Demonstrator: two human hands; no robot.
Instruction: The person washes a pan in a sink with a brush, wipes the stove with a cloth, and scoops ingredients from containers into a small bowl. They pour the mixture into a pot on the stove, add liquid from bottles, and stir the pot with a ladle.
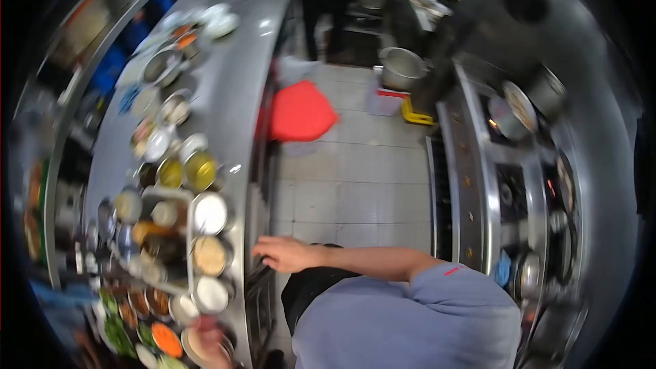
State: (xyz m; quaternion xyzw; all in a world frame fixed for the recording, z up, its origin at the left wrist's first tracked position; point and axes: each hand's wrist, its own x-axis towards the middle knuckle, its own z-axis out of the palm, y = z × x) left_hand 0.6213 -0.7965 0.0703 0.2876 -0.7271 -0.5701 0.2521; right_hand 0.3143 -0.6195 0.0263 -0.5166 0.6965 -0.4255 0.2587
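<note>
Resting at the front of the counter, the right hand has bent fingers, their hold hidden. Straight beyond them lies the tan tub. Farther along, the left hand, blurred, seems over a bowl; its grip I cannot tell.

The counter is topped with smooth, glossy metal. The floor is laid with smooth tiles. The shirt is made of matt cloth; the stove is edged in shiny metal.

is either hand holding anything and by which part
Cannot be told: the right hand is at the steel counter, grip unclear; the left hand is blurred.
</note>
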